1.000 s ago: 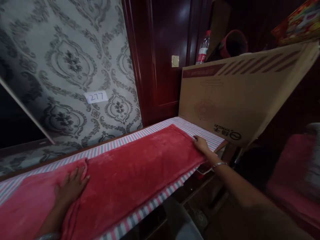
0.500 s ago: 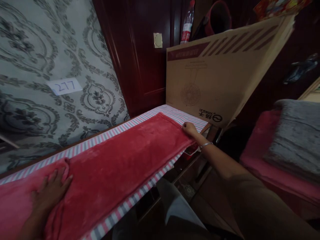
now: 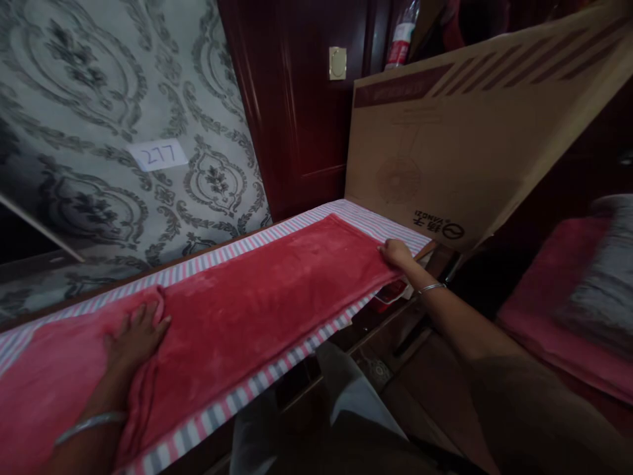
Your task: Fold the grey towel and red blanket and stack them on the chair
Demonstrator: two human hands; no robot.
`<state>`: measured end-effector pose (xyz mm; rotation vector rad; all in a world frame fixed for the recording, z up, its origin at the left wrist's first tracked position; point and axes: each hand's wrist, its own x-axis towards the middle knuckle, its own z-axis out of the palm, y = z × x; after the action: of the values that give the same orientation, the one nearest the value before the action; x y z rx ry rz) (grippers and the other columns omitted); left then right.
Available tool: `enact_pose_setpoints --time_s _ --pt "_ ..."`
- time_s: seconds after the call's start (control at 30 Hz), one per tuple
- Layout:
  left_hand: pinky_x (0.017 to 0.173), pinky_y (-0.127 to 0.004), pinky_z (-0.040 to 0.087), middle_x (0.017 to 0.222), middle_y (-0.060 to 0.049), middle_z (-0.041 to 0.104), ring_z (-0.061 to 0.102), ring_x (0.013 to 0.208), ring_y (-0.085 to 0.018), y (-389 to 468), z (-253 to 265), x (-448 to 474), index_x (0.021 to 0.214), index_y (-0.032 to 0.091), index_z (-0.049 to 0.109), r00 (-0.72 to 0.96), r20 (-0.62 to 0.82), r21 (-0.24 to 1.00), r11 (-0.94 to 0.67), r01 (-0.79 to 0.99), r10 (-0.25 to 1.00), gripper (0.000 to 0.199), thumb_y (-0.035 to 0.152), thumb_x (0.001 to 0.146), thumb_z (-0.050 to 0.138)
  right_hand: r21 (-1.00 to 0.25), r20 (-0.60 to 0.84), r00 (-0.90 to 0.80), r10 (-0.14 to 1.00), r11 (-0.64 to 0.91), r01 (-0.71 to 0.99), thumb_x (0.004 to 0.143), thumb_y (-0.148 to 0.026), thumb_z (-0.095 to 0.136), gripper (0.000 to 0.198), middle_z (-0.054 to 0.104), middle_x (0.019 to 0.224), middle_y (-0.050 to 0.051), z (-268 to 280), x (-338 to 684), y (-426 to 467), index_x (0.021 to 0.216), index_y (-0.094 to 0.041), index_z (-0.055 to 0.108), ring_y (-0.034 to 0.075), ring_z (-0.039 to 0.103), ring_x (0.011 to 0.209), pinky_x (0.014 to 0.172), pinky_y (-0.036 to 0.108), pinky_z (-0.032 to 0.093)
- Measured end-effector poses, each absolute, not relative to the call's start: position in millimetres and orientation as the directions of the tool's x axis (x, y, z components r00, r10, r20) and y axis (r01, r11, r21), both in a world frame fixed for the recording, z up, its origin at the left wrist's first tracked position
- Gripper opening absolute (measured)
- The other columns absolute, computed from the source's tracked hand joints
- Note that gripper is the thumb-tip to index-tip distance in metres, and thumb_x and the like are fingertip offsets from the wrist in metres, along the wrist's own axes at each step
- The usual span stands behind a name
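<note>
The left hand (image 3: pixel 136 335) is open and flat, fingers spread, on the pink part of the red blanket (image 3: pixel 267 290). The blanket goes from under it over to the right hand (image 3: pixel 397 253), whose fingers curl at the edge; I cannot tell if they pinch it. Striped cloth (image 3: pixel 378 227) lies below, and a big box (image 3: pixel 459 145) stands past the right hand.

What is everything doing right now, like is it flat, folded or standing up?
Red plush blanket: spread mostly flat.
Pink, grey and white striped cloth: spread underneath the blanket.
Left hand: open, fingers spread on paler pink plush.
Right hand: fingers curled at the blanket's right edge.
Big brown cardboard box: standing, lettering upside down.
Clear plastic bottle with a red-and-white label: upright.
White rectangular paper: flat on grey patterned wall.
</note>
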<state>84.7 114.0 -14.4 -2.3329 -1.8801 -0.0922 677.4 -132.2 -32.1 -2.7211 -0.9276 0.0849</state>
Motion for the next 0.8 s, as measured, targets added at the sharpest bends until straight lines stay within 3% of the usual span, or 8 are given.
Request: enact_pose_setpoints --time_s 0.13,0.23,0.33,0.43,0.57,0.67,0.8 --pt "0.115 -0.067 0.019 0.167 -0.013 0.020 0.019 0.153 -0.037 108.4 -10.5 87.5 0.158 0.017 0.027 0.188 0.105 0.074 -0.196 0.978 0.977 0.069 0.053 0.101 0.012 -0.241 0.007 0.796 0.606 -0.771 0.589 0.098 -0.034 0.050 0.038 0.069 0.118 0.023 -32.3 677.2 -138.4 0.116 -0.006 0.069 0.027 0.066 0.108 0.083 0.030 0.048" --pt "0.116 -0.068 0.018 0.167 -0.013 0.020 0.018 0.153 -0.037 105.1 -1.3 88.8 0.158 0.018 0.026 0.183 0.075 0.089 -0.189 0.978 0.980 0.066 0.052 0.101 0.017 -0.232 -0.008 0.798 0.603 -0.777 0.585 0.099 -0.038 0.047 0.041 0.071 0.113 0.021 -30.5 675.7 -144.3 0.117 -0.007 0.067 0.027 0.067 0.104 0.078 0.031 0.048" --pt "0.115 -0.070 0.018 0.167 -0.018 0.017 0.017 0.152 -0.042 96.5 11.7 98.7 0.158 0.012 0.025 0.191 0.027 0.072 -0.193 0.979 0.981 0.070 0.052 0.101 0.016 -0.218 -0.016 0.796 0.605 -0.779 0.588 0.099 -0.044 0.048 0.044 0.070 0.113 0.022 -28.4 672.1 -148.8 0.114 -0.007 0.067 0.029 0.067 0.103 0.077 0.032 0.049" --pt "0.116 -0.068 0.018 0.166 -0.022 0.019 0.018 0.152 -0.042 78.6 17.6 122.9 0.156 0.008 0.030 0.271 0.092 -0.009 -0.271 0.962 0.958 0.069 0.048 0.100 0.026 -0.196 -0.008 0.795 0.606 -0.781 0.593 0.100 -0.048 0.045 0.047 0.069 0.115 0.023 -30.5 665.3 -151.0 0.115 -0.008 0.066 0.030 0.066 0.106 0.078 0.033 0.049" --pt "0.121 -0.063 0.015 0.167 -0.012 0.023 0.016 0.154 -0.035 50.9 1.7 157.7 0.157 0.020 0.033 0.520 0.065 -0.070 -0.516 0.854 0.851 0.064 0.046 0.099 0.033 -0.118 0.059 0.796 0.603 -0.787 0.605 0.101 -0.042 0.043 0.043 0.068 0.117 0.024 -40.1 658.1 -155.0 0.121 -0.008 0.062 0.031 0.066 0.108 0.080 0.035 0.050" --pt "0.118 -0.067 0.017 0.167 -0.010 0.022 0.017 0.154 -0.036 38.7 -18.3 166.2 0.158 0.023 0.031 0.507 0.013 -0.070 -0.505 0.860 0.862 0.064 0.048 0.099 0.034 -0.108 0.088 0.793 0.603 -0.786 0.609 0.102 -0.038 0.042 0.040 0.069 0.115 0.024 -46.9 660.3 -162.4 0.121 -0.008 0.061 0.031 0.067 0.107 0.081 0.036 0.050" --pt "0.117 -0.068 0.020 0.167 -0.010 0.024 0.019 0.153 -0.037 36.6 -33.9 161.3 0.157 0.021 0.033 0.497 0.074 -0.089 -0.491 0.867 0.865 0.063 0.046 0.100 0.033 -0.129 0.089 0.816 0.572 -0.805 0.579 0.102 -0.042 0.041 0.043 0.069 0.112 0.025 -51.4 663.2 -171.2 0.121 -0.008 0.061 0.033 0.068 0.104 0.081 0.039 0.051"
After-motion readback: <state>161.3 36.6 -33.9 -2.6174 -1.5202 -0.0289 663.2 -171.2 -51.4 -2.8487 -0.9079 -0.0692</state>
